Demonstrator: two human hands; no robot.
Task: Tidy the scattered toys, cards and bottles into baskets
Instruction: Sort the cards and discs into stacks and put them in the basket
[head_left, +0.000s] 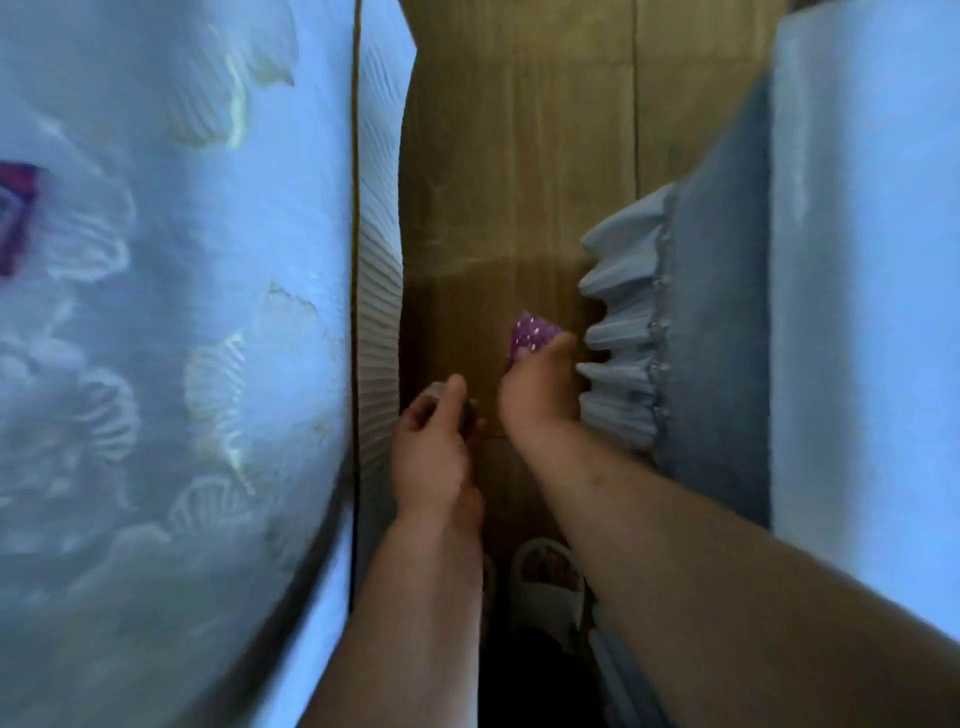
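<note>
Gathering scattered items: your right hand (540, 395) pinches a purple white-dotted card (532, 332), left hand (431, 447) grips a blurred grey item (435, 389); next, find a basket.

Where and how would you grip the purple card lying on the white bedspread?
Probably pinch the purple card by its right-hand edge, from above: it lies flat on the soft bedspread, which should give under pressure; its left part is out of view.
</note>
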